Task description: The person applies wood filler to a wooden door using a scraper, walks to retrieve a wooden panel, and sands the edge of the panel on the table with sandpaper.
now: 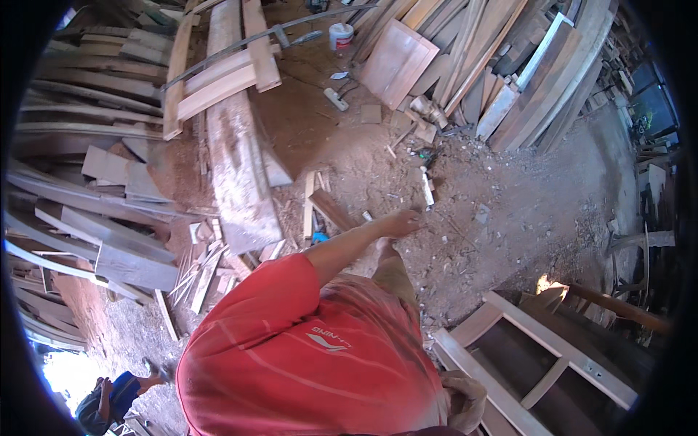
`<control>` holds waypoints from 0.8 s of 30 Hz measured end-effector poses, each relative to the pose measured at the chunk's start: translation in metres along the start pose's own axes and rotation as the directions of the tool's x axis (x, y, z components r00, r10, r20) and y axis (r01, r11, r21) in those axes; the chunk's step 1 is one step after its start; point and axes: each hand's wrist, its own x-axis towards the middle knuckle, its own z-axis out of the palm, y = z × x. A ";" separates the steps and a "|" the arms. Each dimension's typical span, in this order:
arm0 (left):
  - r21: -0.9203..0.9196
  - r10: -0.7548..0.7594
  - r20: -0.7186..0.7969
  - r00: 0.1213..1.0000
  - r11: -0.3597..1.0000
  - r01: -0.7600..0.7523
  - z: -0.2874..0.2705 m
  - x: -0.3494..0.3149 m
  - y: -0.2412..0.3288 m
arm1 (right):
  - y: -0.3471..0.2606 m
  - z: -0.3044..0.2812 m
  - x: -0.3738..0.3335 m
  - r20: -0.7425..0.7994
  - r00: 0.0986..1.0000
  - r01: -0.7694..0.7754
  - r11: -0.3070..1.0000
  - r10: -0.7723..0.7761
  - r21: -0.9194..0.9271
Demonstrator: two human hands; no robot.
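My left hand [400, 223] reaches out past my red sleeve over the littered dirt floor. Its fingers are loosely bent and apart, and I see nothing held in them. A narrow white piece [427, 187] lies on the ground just beyond the fingertips. Below the hand shows part of my leg in khaki cloth [394, 276]. To the left of my forearm lie a dark brown wood block [332, 211] and a small blue object [320, 237] whose kind I cannot make out. My right hand does not show.
Stacked curved timbers [102, 131] line the left. A long dusty plank [240, 167] stands nearby, with wood scraps [207, 272] beside it. More boards [552, 80] lean at the far right. A wooden frame [534, 352] lies at lower right. Another person [109, 400] is at lower left.
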 end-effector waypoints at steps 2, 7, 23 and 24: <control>0.472 0.356 0.121 0.926 0.800 -0.370 -0.001 0.038 -0.081 | 0.009 -0.038 0.024 0.010 1.000 -0.002 0.999 0.001 0.037; 0.616 -0.245 -0.018 0.969 0.761 0.204 -0.023 -0.017 -0.269 | -0.066 -0.094 0.195 -0.087 0.996 0.013 1.000 -0.016 -0.027; -0.909 -0.895 -0.215 0.391 0.330 0.255 0.004 -0.085 -0.158 | 0.136 -0.175 0.882 0.394 0.860 -0.023 0.795 0.325 -0.606; -0.918 -0.892 -0.251 0.376 0.342 0.199 -0.006 -0.062 -0.143 | 0.152 -0.182 0.918 0.346 0.855 -0.078 0.756 0.386 -0.649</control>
